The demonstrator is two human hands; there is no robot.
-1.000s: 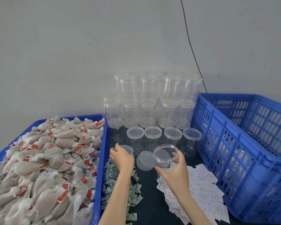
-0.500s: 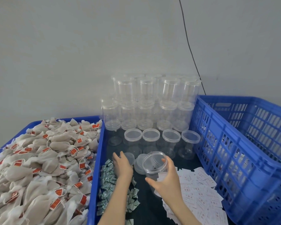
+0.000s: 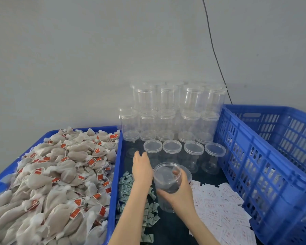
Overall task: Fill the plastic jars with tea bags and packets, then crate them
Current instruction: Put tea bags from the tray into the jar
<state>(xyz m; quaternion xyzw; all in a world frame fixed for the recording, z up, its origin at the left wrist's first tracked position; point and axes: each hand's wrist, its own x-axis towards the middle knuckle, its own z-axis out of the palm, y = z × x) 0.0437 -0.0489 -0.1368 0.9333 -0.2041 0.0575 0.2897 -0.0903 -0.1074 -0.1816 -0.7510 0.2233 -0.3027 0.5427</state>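
Just one camera here, worn on the person's head, so there's no second view to overlap with. It looks forward and down over the dark tabletop [image 3: 175,227] from close range, with both forearms coming in from the bottom edge. Wide-angle lens, so the plain grey wall [image 3: 95,50] fills the whole upper half. The tray of tea bags [image 3: 48,183] sits at the left, the blue crate [image 3: 265,156] at the right, and the stacked clear jars [image 3: 175,110] are dead centre against the wall.
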